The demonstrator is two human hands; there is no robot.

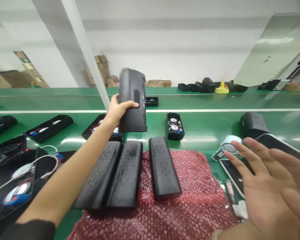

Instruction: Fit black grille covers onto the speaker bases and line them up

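Observation:
My left hand [121,108] grips a black plastic speaker housing [133,116], raised above the bench with its flat side partly toward me. Below it, several black housings with a dimpled surface lie on red bubble wrap: one at the left [101,173], one beside it [127,173], and one apart to the right [163,166]. My right hand [267,180] is spread open at the right, palm showing, holding nothing. Closest to it are a light-blue round device [230,144] and a white-edged phone-like slab [232,175], partly hidden by the fingers.
Red bubble wrap [195,213] covers the green bench [207,130]. Open black cases with round speakers and wires stand behind [175,126] and at left [48,128]. A tube [230,190] lies at right. A dimpled housing [253,124] and cardboard boxes [160,83] are farther back.

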